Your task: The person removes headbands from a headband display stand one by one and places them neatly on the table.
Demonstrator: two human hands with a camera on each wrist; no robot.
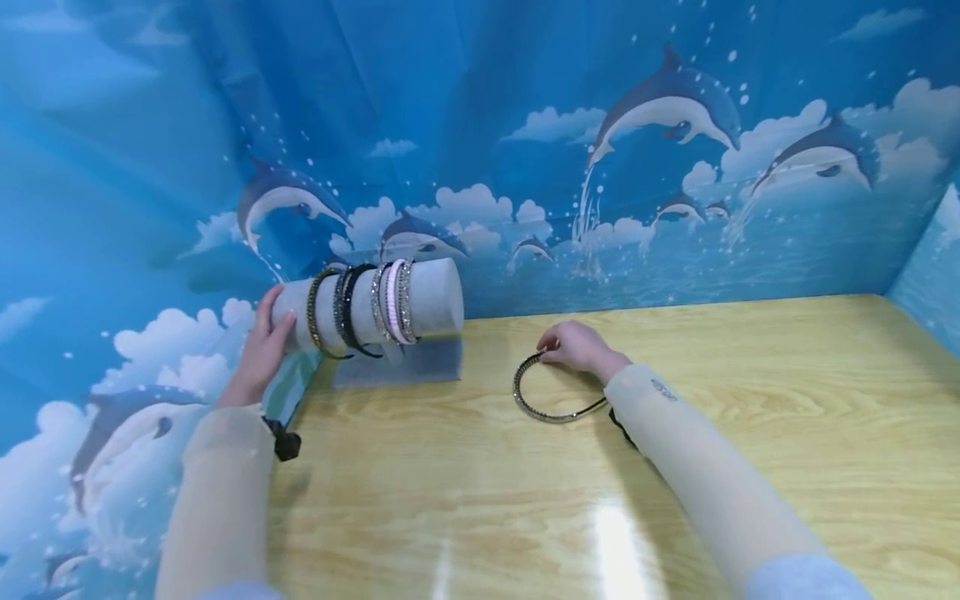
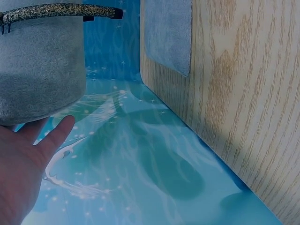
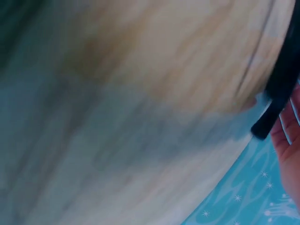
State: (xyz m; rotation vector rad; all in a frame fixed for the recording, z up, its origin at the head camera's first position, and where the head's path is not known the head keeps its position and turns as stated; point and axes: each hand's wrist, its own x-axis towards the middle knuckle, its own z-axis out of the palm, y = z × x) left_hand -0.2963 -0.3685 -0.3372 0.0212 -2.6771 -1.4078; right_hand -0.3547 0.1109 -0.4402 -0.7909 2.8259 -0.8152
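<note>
A headband stand with a grey plush roll (image 1: 438,297) lies sideways at the back left, with several headbands around it. My left hand (image 1: 258,354) is at the roll's left end, fingers against that end and thumb toward the front. The left wrist view shows the hand (image 2: 21,168) just below the end of the roll (image 2: 42,70), thumb extended. Farther right, my right hand (image 1: 577,346) pinches one end of a dark, beaded headband (image 1: 534,408), low over the table. Its black end (image 3: 268,119) crosses in front of the fingers in the right wrist view.
On the roll are a gold glitter headband (image 1: 313,312), black ones (image 1: 347,308), and a pink one (image 1: 392,300) between sparkling silver ones. The stand's grey base (image 1: 431,362) sits on the wooden table (image 1: 465,467). A dolphin-print backdrop (image 1: 480,150) rises behind and at both sides.
</note>
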